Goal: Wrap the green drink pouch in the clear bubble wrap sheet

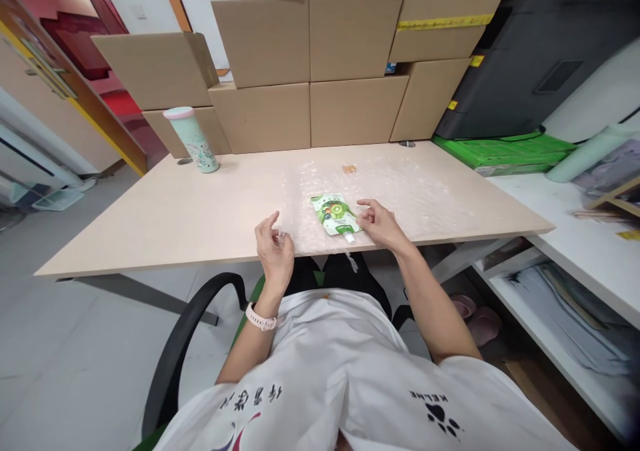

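A green and white spouted pouch [334,214] with fruit printed on it lies on a sheet of clear bubble wrap [420,194], its white cap toward me. My right hand [381,224] is at the pouch's right edge, its index finger stretched out and its other fingertips closed at the edge. At the front left of the sheet, my left hand [276,251] has its fingers curled, with a bit of clear wrap between them. A small orange item [349,169] rests on the wrap beyond the pouch. Part of the wrap hangs over the table's front edge.
A mint tumbler [194,141] with a pink lid stands at the back left of the wooden table [165,218]. Stacked cardboard boxes [270,118] wall off the back. To the right are a green crate [505,152] and a white shelf unit [575,218].
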A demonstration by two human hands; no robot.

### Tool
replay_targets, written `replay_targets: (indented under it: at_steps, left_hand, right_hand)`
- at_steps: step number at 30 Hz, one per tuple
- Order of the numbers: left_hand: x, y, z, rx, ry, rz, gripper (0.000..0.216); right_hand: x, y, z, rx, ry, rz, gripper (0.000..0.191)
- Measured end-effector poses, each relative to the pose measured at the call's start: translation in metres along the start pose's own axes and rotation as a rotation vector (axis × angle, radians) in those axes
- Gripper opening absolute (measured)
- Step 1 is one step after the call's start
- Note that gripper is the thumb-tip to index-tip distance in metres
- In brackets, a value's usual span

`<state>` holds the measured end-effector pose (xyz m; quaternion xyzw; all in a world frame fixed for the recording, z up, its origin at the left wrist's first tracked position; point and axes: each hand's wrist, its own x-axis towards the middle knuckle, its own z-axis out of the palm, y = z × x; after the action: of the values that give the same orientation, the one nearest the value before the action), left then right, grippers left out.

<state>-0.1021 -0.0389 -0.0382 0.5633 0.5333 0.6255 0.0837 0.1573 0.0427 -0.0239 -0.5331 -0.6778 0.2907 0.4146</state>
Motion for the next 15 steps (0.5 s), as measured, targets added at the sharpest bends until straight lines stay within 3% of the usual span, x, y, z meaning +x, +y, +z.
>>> replay_targets:
  at_steps: [6,11,15]
  left_hand:
    - [0.001,0.005,0.008,0.034,-0.094,-0.016,0.038]
    - [-0.002,0.008,0.002,0.088,-0.095,0.092,0.029]
    - [-0.017,0.009,-0.009,0.229,-0.234,0.249,0.029]
  right_hand:
    - [-0.009,0.02,-0.034,0.094,-0.026,0.037,0.046]
    - [-0.014,0.024,-0.041,0.187,0.025,0.009,0.048]
    - [-0.014,0.021,-0.039,0.059,0.054,0.035,0.05]
